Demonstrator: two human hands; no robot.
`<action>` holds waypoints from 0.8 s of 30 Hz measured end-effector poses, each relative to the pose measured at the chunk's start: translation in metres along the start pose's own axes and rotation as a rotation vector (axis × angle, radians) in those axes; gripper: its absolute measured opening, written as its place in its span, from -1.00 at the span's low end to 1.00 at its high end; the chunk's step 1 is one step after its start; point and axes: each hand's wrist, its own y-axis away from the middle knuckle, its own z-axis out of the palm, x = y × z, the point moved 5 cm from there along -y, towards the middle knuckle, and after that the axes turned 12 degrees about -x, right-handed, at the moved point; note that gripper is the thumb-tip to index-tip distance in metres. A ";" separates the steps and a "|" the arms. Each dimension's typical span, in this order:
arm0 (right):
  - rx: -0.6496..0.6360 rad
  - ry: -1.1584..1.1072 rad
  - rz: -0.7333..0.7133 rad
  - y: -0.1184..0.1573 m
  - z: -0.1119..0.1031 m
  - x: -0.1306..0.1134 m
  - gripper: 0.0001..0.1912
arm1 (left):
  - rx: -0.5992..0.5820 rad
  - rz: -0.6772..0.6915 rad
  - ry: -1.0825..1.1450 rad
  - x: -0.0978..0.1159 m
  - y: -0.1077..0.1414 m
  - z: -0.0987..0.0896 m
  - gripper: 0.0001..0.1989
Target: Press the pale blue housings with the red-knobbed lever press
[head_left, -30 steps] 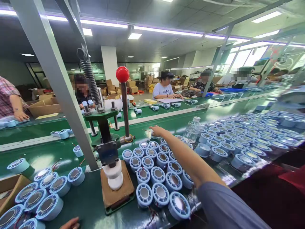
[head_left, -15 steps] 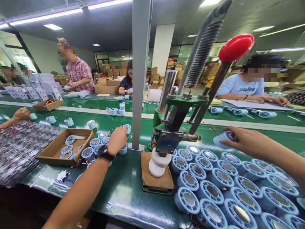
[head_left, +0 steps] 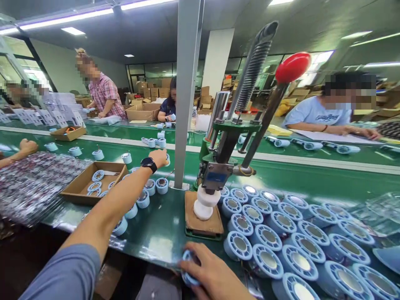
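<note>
My left hand (head_left: 158,157), with a dark watch at the wrist, reaches over the green belt. Its fingers are closed on a small light-blue motor housing (head_left: 168,159), mostly hidden behind them. At the bench's front edge my right hand (head_left: 208,266) grips another light-blue motor housing (head_left: 188,273), tilted and partly covered by the fingers. Between and beyond the hands stands a green lever press (head_left: 217,173) with a red knob (head_left: 293,66). A white round block (head_left: 203,209) sits beneath its ram. Several blue motor housings (head_left: 239,243) stand grouped right of the press.
Left of the press, more housings (head_left: 161,185) stand near a cardboard box (head_left: 78,196) of blue rings. A grey post (head_left: 184,104) rises behind the bench. Co-workers sit or stand across the belt; another person's hand (head_left: 28,146) is at far left.
My right hand has come from above the right-hand group down to the front edge, carrying a housing. My left hand stays at the belt. The view has shifted slightly.
</note>
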 end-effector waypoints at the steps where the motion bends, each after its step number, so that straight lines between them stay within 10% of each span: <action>1: -0.013 -0.033 0.029 -0.011 0.005 -0.001 -0.48 | 0.019 -0.006 -0.013 0.000 0.018 -0.003 -0.53; 8: 0.197 -0.183 -0.024 -0.040 0.032 0.000 -0.41 | -0.043 0.082 -0.043 0.042 0.142 0.057 -0.55; 15: 0.335 -0.225 -0.024 -0.034 0.040 0.010 -0.68 | 0.088 -0.016 0.046 0.048 0.160 0.083 -0.35; 18: 0.367 -0.257 -0.012 -0.033 0.042 0.016 -0.74 | 0.134 -0.091 0.068 0.014 0.162 0.066 -0.48; 24: 0.517 -0.246 0.031 -0.030 0.048 0.023 -0.74 | 0.119 -0.341 0.118 -0.122 0.166 0.032 -0.63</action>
